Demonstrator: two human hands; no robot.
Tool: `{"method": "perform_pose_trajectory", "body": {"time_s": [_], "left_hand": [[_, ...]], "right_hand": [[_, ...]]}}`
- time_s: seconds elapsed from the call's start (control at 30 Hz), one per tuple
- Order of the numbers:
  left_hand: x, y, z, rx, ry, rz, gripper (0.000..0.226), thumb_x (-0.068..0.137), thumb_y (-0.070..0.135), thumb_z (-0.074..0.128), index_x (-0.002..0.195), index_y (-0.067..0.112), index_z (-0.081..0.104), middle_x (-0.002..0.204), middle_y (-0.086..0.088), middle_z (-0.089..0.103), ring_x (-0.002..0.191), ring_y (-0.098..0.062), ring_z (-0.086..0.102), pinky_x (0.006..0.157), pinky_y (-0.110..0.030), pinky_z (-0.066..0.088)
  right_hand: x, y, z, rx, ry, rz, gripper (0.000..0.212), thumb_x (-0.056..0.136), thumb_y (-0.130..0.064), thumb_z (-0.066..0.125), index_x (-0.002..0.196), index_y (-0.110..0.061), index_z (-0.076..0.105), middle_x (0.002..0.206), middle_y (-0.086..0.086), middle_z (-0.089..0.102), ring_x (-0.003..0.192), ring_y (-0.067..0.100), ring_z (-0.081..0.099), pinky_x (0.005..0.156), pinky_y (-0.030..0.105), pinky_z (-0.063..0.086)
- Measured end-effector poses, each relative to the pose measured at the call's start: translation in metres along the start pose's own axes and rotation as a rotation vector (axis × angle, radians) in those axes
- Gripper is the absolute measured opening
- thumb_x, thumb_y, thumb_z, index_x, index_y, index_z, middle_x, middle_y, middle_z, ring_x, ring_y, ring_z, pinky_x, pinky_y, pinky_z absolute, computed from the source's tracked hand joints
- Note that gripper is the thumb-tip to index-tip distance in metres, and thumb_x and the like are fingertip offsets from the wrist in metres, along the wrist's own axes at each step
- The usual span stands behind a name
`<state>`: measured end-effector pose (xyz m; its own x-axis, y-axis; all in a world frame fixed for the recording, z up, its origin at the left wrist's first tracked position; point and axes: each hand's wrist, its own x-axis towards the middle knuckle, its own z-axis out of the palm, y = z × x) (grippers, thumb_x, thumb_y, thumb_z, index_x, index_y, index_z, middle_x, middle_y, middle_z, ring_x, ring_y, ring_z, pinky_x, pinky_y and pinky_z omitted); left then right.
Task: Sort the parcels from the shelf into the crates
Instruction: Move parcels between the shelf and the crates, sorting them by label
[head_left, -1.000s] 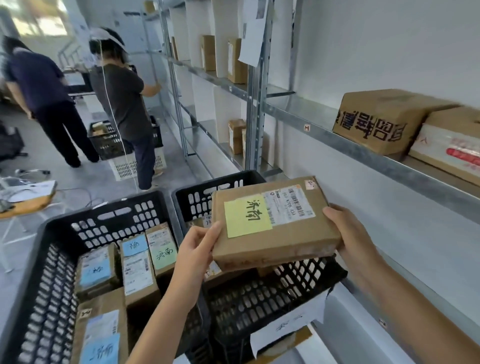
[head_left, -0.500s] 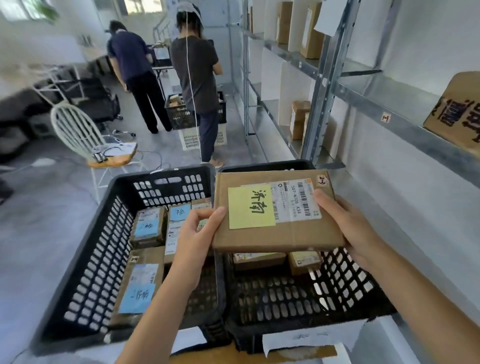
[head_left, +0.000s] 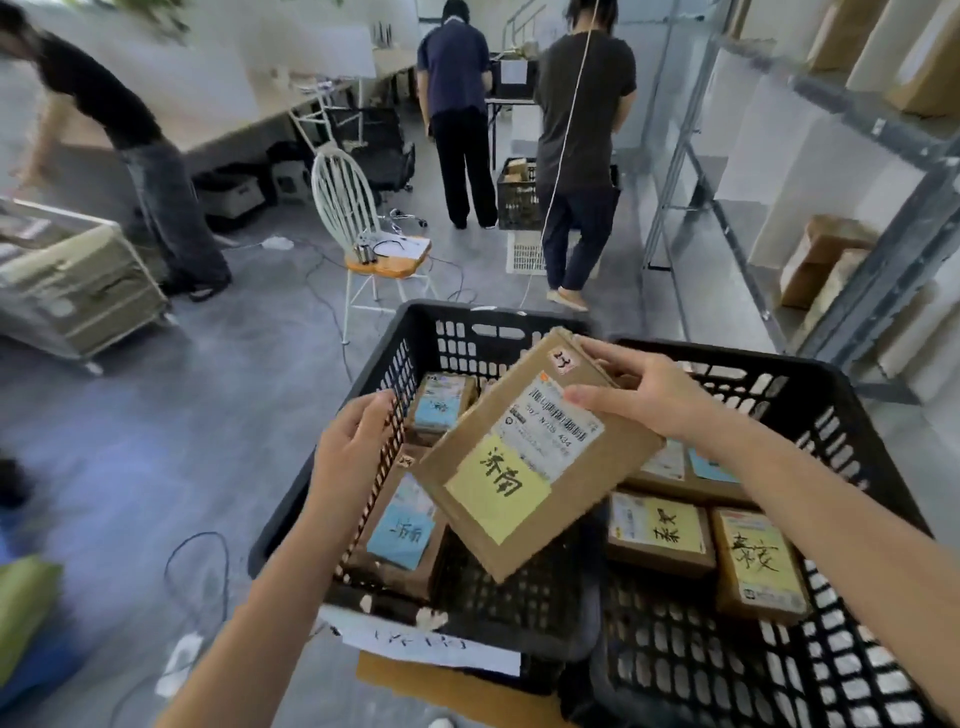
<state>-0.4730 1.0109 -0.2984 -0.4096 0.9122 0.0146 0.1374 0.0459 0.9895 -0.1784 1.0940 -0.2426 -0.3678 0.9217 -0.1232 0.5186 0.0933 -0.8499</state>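
left hand (head_left: 358, 447) just let go, now by the left crate (head_left: 467, 313) wall, grip unclear; right hand (head_left: 657, 400) pinches the parcel (head_left: 519, 467), tilting it in, nearly sorted

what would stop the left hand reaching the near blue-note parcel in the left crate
Probably yes, it can reach: the left hand is empty at the crate wall, and the blue-note parcel lies open on top; the held parcel only overlaps its right edge.
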Motion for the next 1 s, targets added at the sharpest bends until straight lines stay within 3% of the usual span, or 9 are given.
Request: {"method": "perform_pose_trajectory", "body": {"time_s": [0.1,0.2,0.4,0.57,0.7,0.8,0.87,0.93,1.0], "left_hand": [[0.025,-0.007,-0.02,0.024,0.019,-0.001,0.021,0.101,0.038,0.049,0.105,0.032,0.069,0.101,0.009,0.073,0.099,-0.008,0.068,0.089,-0.037,0.054],[0.043,-0.017,-0.03,0.044,-0.009,0.012,0.022,0.1,0.042,0.048,0.1,0.036,0.069,0.095,0.015,0.074,0.092,0.0,0.069,0.079,-0.027,0.055],[0.082,-0.04,-0.037,0.046,-0.061,-0.035,0.021,0.102,0.033,0.048,0.103,0.03,0.069,0.104,0.009,0.072,0.106,-0.009,0.065,0.101,-0.043,0.049],[0.112,-0.057,-0.033,0.083,-0.153,-0.047,0.023,0.103,0.031,0.047,0.111,0.024,0.067,0.109,0.006,0.069,0.106,-0.008,0.063,0.097,-0.036,0.051],[0.128,-0.064,-0.022,0.135,-0.269,-0.043,0.017,0.104,0.031,0.045,0.105,0.03,0.062,0.104,0.01,0.067,0.088,0.013,0.062,0.071,-0.009,0.049],[0.135,-0.067,-0.01,0.162,-0.345,-0.062,0.027,0.103,0.034,0.045,0.115,0.018,0.065,0.107,0.003,0.069,0.1,-0.007,0.065,0.086,-0.029,0.054],[0.137,-0.07,-0.004,0.258,-0.421,-0.046,0.027,0.102,0.035,0.047,0.115,0.019,0.064,0.105,0.006,0.068,0.1,-0.011,0.063,0.082,-0.029,0.051],[0.136,-0.074,0.001,0.459,-0.554,-0.054,0.022,0.102,0.035,0.047,0.109,0.021,0.063,0.101,0.007,0.065,0.097,-0.013,0.062,0.074,-0.024,0.047],[0.135,-0.08,0.005,0.807,-0.788,-0.103,0.033,0.103,0.036,0.044,0.122,0.014,0.06,0.115,0.0,0.064,0.104,-0.019,0.061,0.079,-0.027,0.05]], "right_hand": [[0.042,-0.017,0.022,-0.235,-0.19,-0.031,0.092,0.06,-0.078,0.073,0.141,-0.055,0.038,0.109,-0.036,0.051,0.086,-0.019,0.058,0.061,0.006,0.044],[0.079,-0.02,0.05,-0.339,-0.304,0.012,0.098,0.062,-0.076,0.073,0.147,-0.044,0.038,0.123,-0.021,0.055,0.096,-0.008,0.058,0.073,0.013,0.044],[0.103,0.005,0.087,-0.094,-0.273,0.305,0.075,0.066,-0.067,0.077,0.132,-0.042,0.052,0.118,-0.006,0.068,0.089,0.009,0.072,0.072,0.023,0.057],[0.081,0.037,0.114,0.195,-0.199,0.59,0.051,0.077,-0.058,0.072,0.115,-0.024,0.068,0.103,-0.001,0.077,0.101,0.023,0.071,0.102,0.046,0.048],[0.057,0.057,0.146,0.303,-0.16,0.828,0.031,0.09,-0.034,0.069,0.116,-0.017,0.068,0.101,0.005,0.077,0.098,0.029,0.069,0.082,0.045,0.057],[0.048,0.066,0.157,0.386,-0.115,0.967,0.017,0.096,-0.016,0.062,0.112,-0.011,0.065,0.092,0.008,0.078,0.09,0.029,0.07,0.072,0.042,0.055],[0.045,0.071,0.159,0.494,-0.031,1.027,0.013,0.098,-0.008,0.056,0.108,-0.007,0.064,0.085,0.011,0.078,0.077,0.027,0.073,0.062,0.036,0.056],[0.044,0.075,0.16,0.543,0.072,1.055,0.018,0.098,-0.005,0.053,0.112,-0.003,0.064,0.094,0.017,0.076,0.086,0.032,0.072,0.075,0.043,0.058],[0.046,0.076,0.162,0.483,0.115,1.067,0.022,0.099,-0.006,0.053,0.118,-0.002,0.064,0.107,0.019,0.072,0.103,0.036,0.067,0.097,0.05,0.051]]}}
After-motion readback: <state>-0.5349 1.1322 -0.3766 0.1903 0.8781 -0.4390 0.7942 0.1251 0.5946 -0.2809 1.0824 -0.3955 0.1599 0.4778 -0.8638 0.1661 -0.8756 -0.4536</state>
